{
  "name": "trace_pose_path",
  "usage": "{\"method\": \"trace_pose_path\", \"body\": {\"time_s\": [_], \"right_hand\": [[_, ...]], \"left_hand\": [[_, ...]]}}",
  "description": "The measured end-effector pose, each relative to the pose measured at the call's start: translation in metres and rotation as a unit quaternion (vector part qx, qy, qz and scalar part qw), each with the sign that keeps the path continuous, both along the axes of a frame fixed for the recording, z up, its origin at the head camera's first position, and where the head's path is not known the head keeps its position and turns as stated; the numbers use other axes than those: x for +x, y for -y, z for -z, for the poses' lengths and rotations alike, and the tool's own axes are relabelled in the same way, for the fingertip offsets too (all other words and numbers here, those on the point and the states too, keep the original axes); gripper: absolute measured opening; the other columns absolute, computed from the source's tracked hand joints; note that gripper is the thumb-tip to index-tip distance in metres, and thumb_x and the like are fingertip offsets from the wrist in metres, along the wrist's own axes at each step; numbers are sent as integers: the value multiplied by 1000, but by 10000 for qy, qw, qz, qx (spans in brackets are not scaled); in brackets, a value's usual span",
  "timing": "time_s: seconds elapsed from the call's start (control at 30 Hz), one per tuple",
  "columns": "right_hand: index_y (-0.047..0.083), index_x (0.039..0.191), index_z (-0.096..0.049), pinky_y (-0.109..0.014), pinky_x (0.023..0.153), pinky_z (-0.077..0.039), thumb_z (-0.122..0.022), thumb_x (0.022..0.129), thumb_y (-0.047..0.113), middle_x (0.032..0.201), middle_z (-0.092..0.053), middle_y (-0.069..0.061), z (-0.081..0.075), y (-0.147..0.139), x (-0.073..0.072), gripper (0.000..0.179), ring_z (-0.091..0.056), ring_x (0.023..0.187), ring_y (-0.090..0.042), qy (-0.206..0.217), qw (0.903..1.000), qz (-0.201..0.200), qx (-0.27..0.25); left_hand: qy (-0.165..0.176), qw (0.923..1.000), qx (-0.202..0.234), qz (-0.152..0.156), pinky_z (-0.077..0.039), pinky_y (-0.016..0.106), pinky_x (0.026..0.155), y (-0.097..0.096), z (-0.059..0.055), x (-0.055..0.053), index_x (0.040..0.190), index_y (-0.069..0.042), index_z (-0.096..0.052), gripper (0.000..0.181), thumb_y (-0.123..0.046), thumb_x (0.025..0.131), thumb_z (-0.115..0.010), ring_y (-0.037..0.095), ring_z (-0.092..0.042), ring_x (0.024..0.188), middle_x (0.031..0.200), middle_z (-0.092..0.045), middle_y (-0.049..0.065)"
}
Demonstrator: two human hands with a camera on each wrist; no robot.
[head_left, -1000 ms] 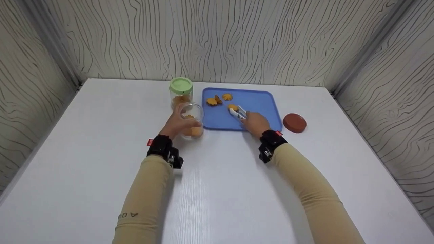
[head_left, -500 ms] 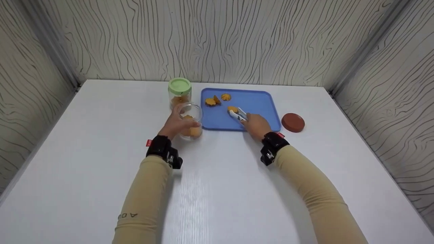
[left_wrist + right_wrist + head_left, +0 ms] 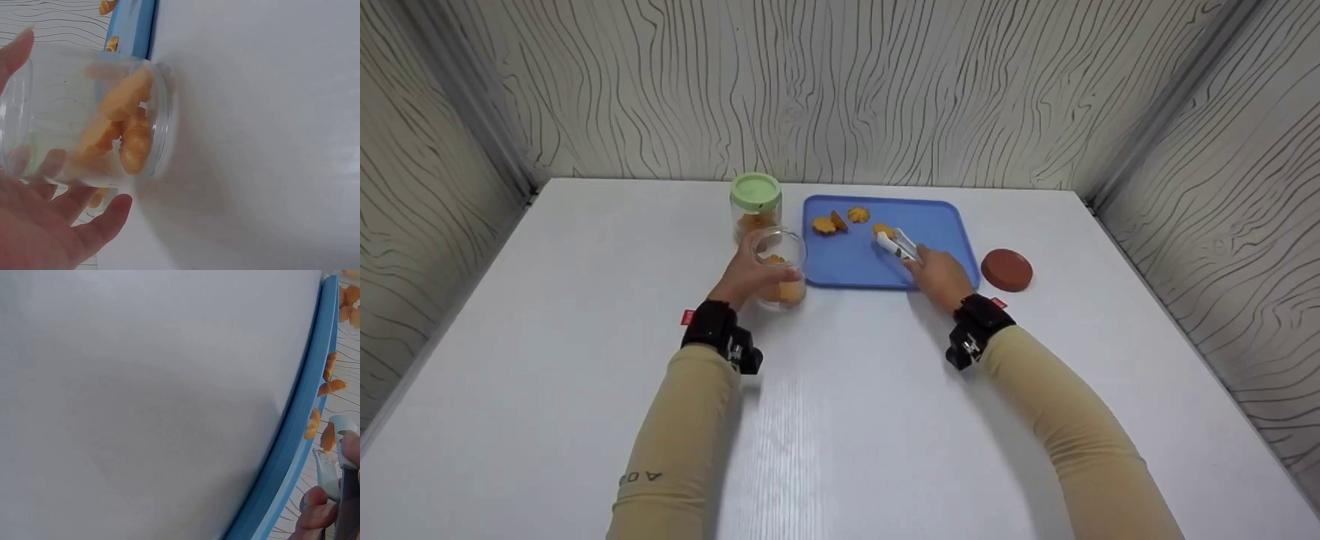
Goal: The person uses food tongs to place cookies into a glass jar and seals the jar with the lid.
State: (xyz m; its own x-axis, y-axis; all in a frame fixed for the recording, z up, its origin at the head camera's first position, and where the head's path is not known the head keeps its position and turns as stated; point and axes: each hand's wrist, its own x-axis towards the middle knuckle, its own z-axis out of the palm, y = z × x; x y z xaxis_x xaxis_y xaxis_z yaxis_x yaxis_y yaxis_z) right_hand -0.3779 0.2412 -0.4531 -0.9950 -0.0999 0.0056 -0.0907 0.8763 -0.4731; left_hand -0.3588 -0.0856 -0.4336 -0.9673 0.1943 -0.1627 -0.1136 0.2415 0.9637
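My left hand (image 3: 757, 274) grips a clear lidless jar (image 3: 62, 118) on the white table, thumb on one side and fingers on the other. Several golden, ridged pastries (image 3: 135, 143) lie at its bottom. My right hand (image 3: 941, 277) holds white tongs (image 3: 897, 244) over the blue tray (image 3: 930, 217). At the tips of the tongs is a golden pastry (image 3: 883, 229), also visible as a tilted pastry (image 3: 328, 437) in the right wrist view. Farther left on the tray lie two pastries (image 3: 824, 225) close together, with a single scalloped pastry (image 3: 859, 214) beside them.
A second jar (image 3: 756, 213) with a green lid (image 3: 756, 191) stands behind my left hand, pastries inside. To the right of the tray a reddish-brown round lid (image 3: 1006, 270) lies on the table (image 3: 840, 420). Patterned wall panels (image 3: 810, 90) close off the back and sides.
My right hand has moved right and slightly away from me with the tongs, and the pastry at their tips has shifted along. The left hand and its jar stay in place.
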Motion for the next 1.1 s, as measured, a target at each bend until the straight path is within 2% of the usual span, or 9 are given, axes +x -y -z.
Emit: {"method": "trace_pose_path", "body": {"time_s": [0.17, 0.37, 0.47, 0.7, 0.97, 1.03, 1.07, 1.1], "right_hand": [[-6, 150, -39, -51, 86, -47, -48, 104, 34, 133, -57, -31, -10, -3, 4, 61, -56, 95, -36, -60, 10000, 1, 73], [-4, 152, -37, -42, 71, -43, -46, 106, 35, 107, -61, -25, -24, -3, 10, 61, -52, 79, -31, -159, 9998, -40, 91], [-2, 153, -35, -39, 67, -41, -45, 106, 36, 103, -59, -23, -32, -4, 13, 61, -51, 76, -29, -177, 9997, -75, 173], [-1, 154, -34, -36, 63, -37, -45, 106, 37, 118, -57, -24, -50, -5, 18, 62, -50, 78, -30, -332, 9990, -29, 308], [-1, 153, -37, -33, 56, -35, -44, 106, 37, 94, -56, -18, -61, -7, 19, 60, -43, 65, -23, -424, 9987, -38, 286], [0, 154, -35, -32, 54, -35, -44, 106, 38, 89, -53, -15, -61, -6, 20, 61, -42, 63, -21, -373, 9990, -15, 262], [1, 154, -35, -31, 53, -35, -44, 106, 38, 86, -50, -13, -62, -6, 20, 61, -41, 61, -20, -345, 9991, -2, 234], [1, 155, -34, -31, 53, -35, -44, 106, 38, 83, -48, -12, -62, -6, 21, 61, -40, 61, -19, -315, 9992, 8, 227]], "left_hand": [[-2, 10000, 62, 5, -24, 48, 121, 1, 1, -2, 158, -14, -18, 99, -20, 81, -82, 33, -27, 147, 162, -25, 16], [0, 9995, 321, 20, -27, 45, 120, 1, 2, -3, 158, -11, -20, 97, -13, 82, -80, 34, -34, 144, 162, -22, 19], [40, 9993, 364, 11, -28, 45, 120, 1, 0, -2, 158, -10, -19, 98, -11, 82, -80, 35, -35, 143, 161, -20, 20], [28, 9995, 305, 57, -25, 46, 121, 1, -1, -1, 159, -10, -17, 99, -13, 82, -80, 35, -28, 146, 162, -21, 19], [85, 9998, 147, 37, -24, 47, 122, 2, 2, -4, 160, -12, -14, 103, -17, 82, -81, 33, -26, 148, 164, -23, 14], [77, 9999, 107, 21, -24, 47, 122, 1, 2, -3, 159, -13, -15, 102, -18, 82, -81, 33, -26, 148, 164, -24, 13], [127, 9998, 119, 35, -23, 48, 122, 1, -4, 0, 159, -13, -15, 101, -17, 82, -81, 33, -25, 148, 164, -24, 14], [119, 9999, 92, 34, -23, 47, 122, 1, -4, 0, 158, -13, -16, 101, -18, 81, -81, 33, -26, 148, 164, -24, 14]]}}
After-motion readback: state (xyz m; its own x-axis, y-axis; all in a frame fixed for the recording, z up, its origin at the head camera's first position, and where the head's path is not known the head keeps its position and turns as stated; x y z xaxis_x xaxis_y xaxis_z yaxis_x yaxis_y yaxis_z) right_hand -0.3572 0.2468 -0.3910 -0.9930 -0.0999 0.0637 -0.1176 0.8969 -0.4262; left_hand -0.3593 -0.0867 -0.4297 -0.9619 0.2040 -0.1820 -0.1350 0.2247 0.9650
